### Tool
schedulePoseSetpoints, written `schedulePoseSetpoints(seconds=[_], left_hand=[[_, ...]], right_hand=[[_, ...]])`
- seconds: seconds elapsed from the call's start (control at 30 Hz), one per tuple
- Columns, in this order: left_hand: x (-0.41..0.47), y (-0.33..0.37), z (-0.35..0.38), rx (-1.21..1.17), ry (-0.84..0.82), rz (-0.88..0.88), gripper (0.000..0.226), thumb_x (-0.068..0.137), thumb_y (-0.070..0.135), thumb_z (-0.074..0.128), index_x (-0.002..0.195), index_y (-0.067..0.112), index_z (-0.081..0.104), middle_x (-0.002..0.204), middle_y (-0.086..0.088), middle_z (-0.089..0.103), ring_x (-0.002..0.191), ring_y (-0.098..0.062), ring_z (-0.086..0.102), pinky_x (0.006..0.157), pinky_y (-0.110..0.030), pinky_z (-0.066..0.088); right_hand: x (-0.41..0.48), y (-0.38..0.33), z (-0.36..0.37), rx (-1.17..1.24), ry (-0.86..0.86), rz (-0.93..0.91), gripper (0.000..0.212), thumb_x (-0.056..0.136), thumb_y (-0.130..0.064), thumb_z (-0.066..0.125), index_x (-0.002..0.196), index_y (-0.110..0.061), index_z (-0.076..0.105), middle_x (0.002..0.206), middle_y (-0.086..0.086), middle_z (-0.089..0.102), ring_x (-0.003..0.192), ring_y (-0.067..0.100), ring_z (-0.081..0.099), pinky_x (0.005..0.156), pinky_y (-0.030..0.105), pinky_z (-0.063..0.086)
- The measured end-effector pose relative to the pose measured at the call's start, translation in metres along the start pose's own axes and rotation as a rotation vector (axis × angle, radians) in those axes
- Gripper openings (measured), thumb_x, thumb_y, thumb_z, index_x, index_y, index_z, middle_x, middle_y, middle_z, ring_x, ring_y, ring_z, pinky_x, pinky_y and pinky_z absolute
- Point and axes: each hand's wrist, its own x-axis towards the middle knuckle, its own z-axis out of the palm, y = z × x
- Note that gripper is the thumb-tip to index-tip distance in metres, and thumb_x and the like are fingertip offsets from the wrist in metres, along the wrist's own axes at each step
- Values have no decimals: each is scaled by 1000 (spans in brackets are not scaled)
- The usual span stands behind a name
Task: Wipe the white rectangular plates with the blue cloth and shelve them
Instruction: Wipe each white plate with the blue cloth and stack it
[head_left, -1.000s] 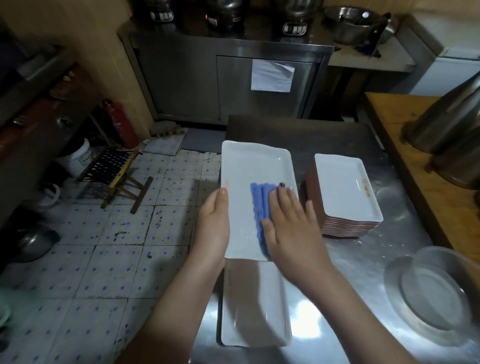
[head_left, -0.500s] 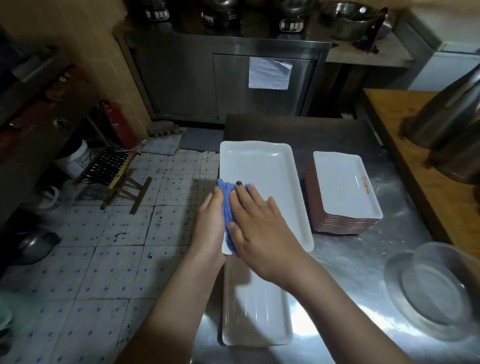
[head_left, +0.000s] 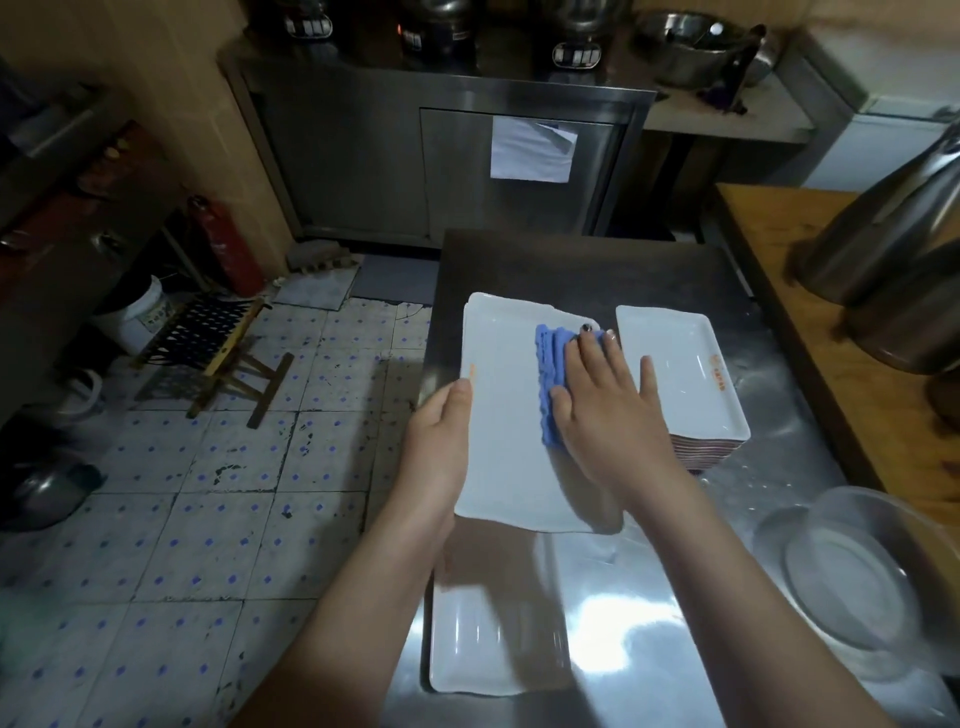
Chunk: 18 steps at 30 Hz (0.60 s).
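Pressed flat with fingers spread, my right hand (head_left: 608, 410) bears down on the blue cloth (head_left: 551, 382), pinning it to the face of the white plate (head_left: 511, 415) at the middle of the frame; the hand lies open on the cloth rather than curled around it. My left hand (head_left: 441, 441) clasps that plate's left edge, thumb on top of the rim, and the fingers beneath are hidden from me. Nearest to me, at lower centre, a second white plate (head_left: 493, 644) lies on the steel counter (head_left: 649, 649), its far end under the near end of the wiped plate. At lower right I see a clear glass bowl (head_left: 852, 587) on the same counter. Just right of my right hand stands a stack of plates (head_left: 685, 374), white on top with reddish edges showing below. Farther off, in the upper middle, is a steel cabinet (head_left: 363, 156) with a sheet of paper (head_left: 530, 156) on its door. At left, over the tiled floor (head_left: 182, 519), sit a folding stool (head_left: 218, 338) and a red fire extinguisher (head_left: 228, 249).
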Motion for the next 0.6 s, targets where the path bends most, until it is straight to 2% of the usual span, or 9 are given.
schedulePoseSetpoints(seconds=[0.1, 0.17, 0.23, 0.37, 0.43, 0.6], left_hand=[[9, 2, -9, 20, 67, 11, 30, 100, 29, 41, 81, 22, 63, 59, 15, 68, 52, 2, 63, 46, -12, 48], [11, 0, -11, 46, 87, 31, 32, 100, 31, 39, 79, 24, 62, 65, 10, 69, 60, -5, 65, 55, -19, 51], [6, -6, -5, 64, 84, 28, 32, 100, 30, 39, 76, 26, 61, 72, 8, 69, 67, -10, 66, 63, -23, 51], [-3, -10, 1, 6, 36, -33, 32, 99, 28, 41, 76, 26, 62, 60, 16, 69, 54, 3, 64, 45, -11, 47], [1, -7, -6, -7, 55, -38, 32, 99, 29, 42, 76, 25, 63, 59, 16, 68, 52, 1, 64, 46, -13, 49], [4, -8, -19, 44, 104, 1, 34, 99, 32, 40, 74, 27, 62, 60, 12, 69, 54, -3, 65, 49, -18, 51]], right_hand=[[-35, -11, 17, 49, -54, -146, 61, 95, -44, 6, 152, -21, -1, 160, -4, -4, 145, 12, -13, 114, 39, -8], [-43, -13, 25, 161, -119, -137, 60, 95, -47, 5, 151, -28, -3, 159, -10, -8, 140, 4, -21, 111, 35, -14], [-27, -9, 25, 166, -93, -89, 55, 100, -44, 11, 151, -29, 0, 159, -10, -5, 143, 7, -16, 114, 40, -10], [3, -6, 12, 193, -27, -6, 51, 102, -37, 13, 151, -24, 11, 159, -7, 4, 146, 17, -6, 116, 43, -4], [-7, -11, 13, 141, -8, -40, 51, 101, -37, 16, 151, -23, 11, 159, -6, 5, 146, 18, -5, 116, 43, -1], [-45, -18, 21, 123, -75, -106, 53, 100, -39, 19, 151, -28, 9, 159, -8, 0, 145, 16, -12, 114, 43, -7]])
